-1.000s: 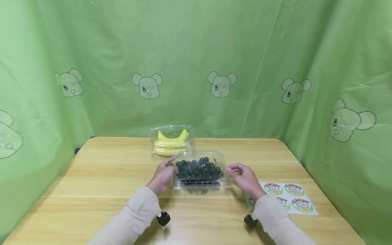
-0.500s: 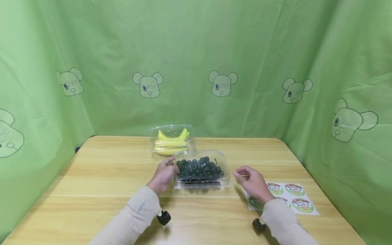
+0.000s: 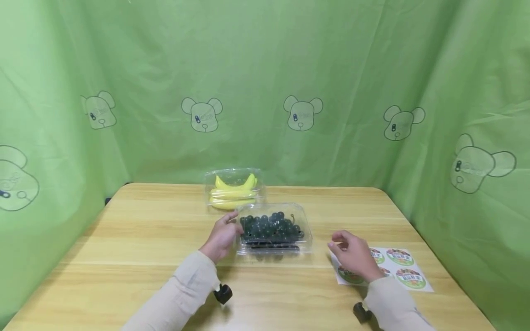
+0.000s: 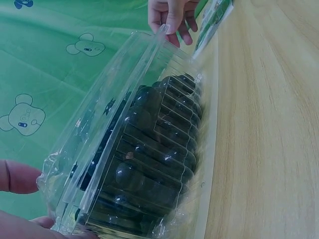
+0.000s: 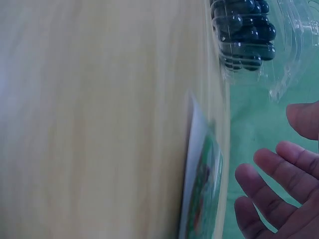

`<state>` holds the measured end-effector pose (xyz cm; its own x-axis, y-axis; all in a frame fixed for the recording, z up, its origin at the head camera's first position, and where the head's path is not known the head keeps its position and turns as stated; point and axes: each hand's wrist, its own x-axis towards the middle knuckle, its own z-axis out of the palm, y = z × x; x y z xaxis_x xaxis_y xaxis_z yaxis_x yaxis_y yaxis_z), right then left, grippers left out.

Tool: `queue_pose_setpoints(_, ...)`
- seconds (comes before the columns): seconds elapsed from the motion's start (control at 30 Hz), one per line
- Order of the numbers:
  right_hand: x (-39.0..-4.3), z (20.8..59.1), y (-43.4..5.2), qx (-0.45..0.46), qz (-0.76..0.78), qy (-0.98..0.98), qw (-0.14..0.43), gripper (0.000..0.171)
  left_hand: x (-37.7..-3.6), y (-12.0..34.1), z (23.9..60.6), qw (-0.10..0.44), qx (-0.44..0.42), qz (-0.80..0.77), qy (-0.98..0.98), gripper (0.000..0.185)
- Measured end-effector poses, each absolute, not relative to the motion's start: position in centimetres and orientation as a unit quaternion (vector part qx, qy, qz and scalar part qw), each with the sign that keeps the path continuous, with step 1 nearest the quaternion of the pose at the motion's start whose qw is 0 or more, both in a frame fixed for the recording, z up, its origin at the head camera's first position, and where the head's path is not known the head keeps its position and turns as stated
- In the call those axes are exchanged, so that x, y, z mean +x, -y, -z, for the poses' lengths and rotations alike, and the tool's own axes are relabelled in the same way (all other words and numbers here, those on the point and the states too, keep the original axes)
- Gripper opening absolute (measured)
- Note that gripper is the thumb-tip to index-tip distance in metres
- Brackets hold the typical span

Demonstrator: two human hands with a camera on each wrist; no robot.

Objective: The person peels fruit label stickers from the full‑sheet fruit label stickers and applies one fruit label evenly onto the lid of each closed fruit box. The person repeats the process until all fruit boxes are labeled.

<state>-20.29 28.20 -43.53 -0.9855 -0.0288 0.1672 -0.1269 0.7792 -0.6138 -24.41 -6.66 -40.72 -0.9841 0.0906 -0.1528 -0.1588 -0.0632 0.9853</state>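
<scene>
A clear plastic clamshell box of dark grapes [image 3: 273, 228] lies closed on the wooden table [image 3: 136, 239]. My left hand [image 3: 230, 226] holds its left end, thumb and fingers curled at the rim; the left wrist view shows the box [image 4: 144, 149] close up with my fingers [image 4: 20, 179] at its near end. My right hand [image 3: 342, 244] hovers apart from the box over a sheet of round stickers [image 3: 403, 269], fingers loosely bent and holding nothing. In the right wrist view its fingers [image 5: 279, 174] are spread beside the sheet [image 5: 199, 199], with the grapes [image 5: 246, 30] further off.
A second clear box with yellow bananas [image 3: 233, 188] stands behind the grape box near the table's far edge. Green printed cloth [image 3: 290, 69] closes in the table at the back and on both sides.
My right hand has left the right end of the grape box and moved right and nearer, over the sticker sheet. The left hand and the box stay put.
</scene>
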Motion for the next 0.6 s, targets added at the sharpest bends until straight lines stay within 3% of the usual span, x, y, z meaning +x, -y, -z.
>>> queue_pose_setpoints(0.6, -18.8, 43.2, -30.7, 0.061, -0.235, 0.969, 0.045, 0.049, -24.4, 6.8, 40.6, 0.097, -0.027, -0.736, -0.67, 0.074)
